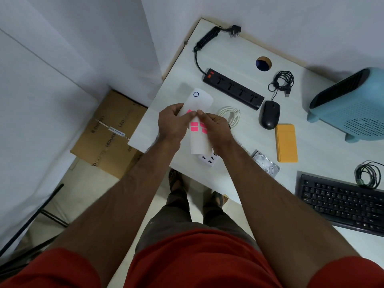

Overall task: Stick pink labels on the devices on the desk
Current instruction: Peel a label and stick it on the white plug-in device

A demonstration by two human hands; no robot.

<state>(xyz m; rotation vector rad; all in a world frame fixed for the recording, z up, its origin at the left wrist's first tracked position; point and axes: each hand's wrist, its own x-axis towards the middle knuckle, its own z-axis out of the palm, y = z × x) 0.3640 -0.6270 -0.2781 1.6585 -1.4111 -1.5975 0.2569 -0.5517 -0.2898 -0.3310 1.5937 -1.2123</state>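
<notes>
A white backing sheet (200, 144) with several pink labels (194, 126) hangs over the desk's left part, held up by both hands. My left hand (171, 123) grips the sheet's upper left edge. The fingertips of my right hand (216, 127) pinch at a pink label near the sheet's top, where the two hands meet. Below the sheet lies a white power strip (202, 98) with a round blue-ringed button and USB ports (209, 160), partly hidden. A black power strip (233, 88), a black mouse (269, 117), an orange device (286, 143), a hard drive (266, 165) and a black keyboard (340, 201) lie on the white desk (324, 154).
A blue heater (353, 104) stands at the desk's right edge. A coiled white cable (230, 116) lies beside my right hand, black cable coils (282, 81) farther back and right. A round cable hole (263, 63) is in the desk. A cardboard box (112, 132) sits on the floor, left.
</notes>
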